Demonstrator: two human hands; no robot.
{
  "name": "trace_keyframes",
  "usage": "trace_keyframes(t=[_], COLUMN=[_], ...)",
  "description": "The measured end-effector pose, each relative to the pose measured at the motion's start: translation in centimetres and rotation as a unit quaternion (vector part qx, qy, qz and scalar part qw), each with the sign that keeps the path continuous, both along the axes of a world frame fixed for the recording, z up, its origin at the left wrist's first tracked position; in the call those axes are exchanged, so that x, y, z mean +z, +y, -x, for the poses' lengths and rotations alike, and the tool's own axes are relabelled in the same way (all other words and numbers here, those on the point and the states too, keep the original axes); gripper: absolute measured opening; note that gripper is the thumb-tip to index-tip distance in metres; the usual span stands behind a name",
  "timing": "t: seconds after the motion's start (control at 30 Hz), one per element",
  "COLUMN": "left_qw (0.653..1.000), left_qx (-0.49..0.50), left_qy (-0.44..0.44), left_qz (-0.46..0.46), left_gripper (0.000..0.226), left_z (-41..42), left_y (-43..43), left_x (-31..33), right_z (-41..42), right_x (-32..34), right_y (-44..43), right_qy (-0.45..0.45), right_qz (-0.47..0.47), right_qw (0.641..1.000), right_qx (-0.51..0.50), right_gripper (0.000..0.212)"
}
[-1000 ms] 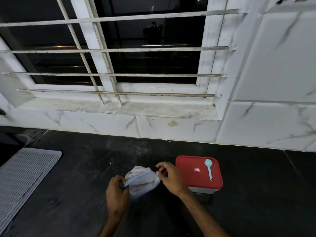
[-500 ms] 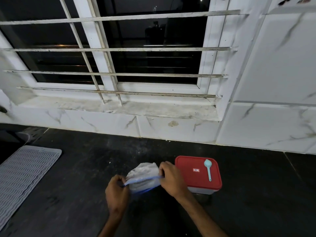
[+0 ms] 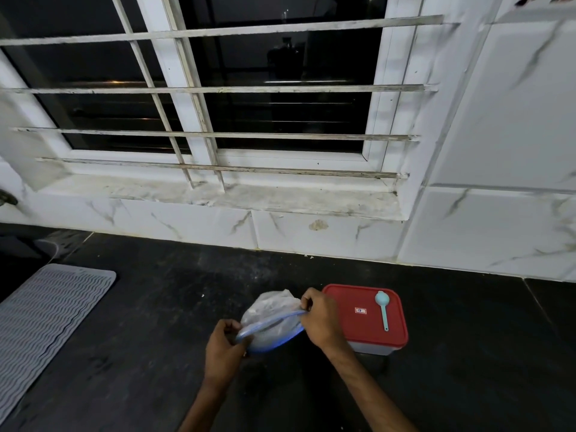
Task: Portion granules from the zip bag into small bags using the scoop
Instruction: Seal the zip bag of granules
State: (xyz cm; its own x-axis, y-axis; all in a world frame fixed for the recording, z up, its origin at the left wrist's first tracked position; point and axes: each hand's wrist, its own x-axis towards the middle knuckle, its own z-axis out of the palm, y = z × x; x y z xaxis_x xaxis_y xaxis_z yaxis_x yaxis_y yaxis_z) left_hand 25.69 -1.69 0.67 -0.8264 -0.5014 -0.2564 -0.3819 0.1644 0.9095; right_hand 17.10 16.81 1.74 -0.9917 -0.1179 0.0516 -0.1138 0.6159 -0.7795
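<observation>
Zip bag [image 3: 270,322]: clear plastic with a blue seal strip, held just above the dark counter [image 3: 156,338] in front of the person, pale granules visible through the film. The seal runs on a slant from lower left to upper right, its mouth parted into a narrow slit. Left hand [image 3: 225,350]: fingers closed in a pinch on the lower-left end of the seal. Right hand [image 3: 321,319]: fingers closed in a pinch on the upper-right end. Scoop [image 3: 382,308]: light blue, lying loose on the red lid [image 3: 358,316] of a box just right of the right hand, bowl toward the wall, handle toward the person, long axis nearly straight front to back. Judgement: the right hand is the nearer to the scoop, and a short reach rightward would meet the handle end first, while the left hand would have to keep the bag. Small bags: none seen. Ribbed mat [image 3: 46,316]: far left, well apart.
</observation>
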Motion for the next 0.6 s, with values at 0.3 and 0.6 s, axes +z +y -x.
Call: trace_keyframes(t=[0.3,0.6], left_qw=[0.967,0.899], left_qx=[0.164,0.06], left_qy=[0.155,-0.026], left_qz=[-0.121,-0.433], left_gripper=[0.043,0.054], left_z=[1.6,0.8], left_y=[1.2,1.6], left_x=[2.6,2.8], right_z=[-3.7,-3.9], right_x=[-1.6,-1.6], right_y=[-1.6,-1.1], right_qy=[0.27,0.269], right_qz=[-0.093,0.031], right_qw=[0.955,0.962], right_qx=[0.086,0.047], right_gripper=[0.032,0.039])
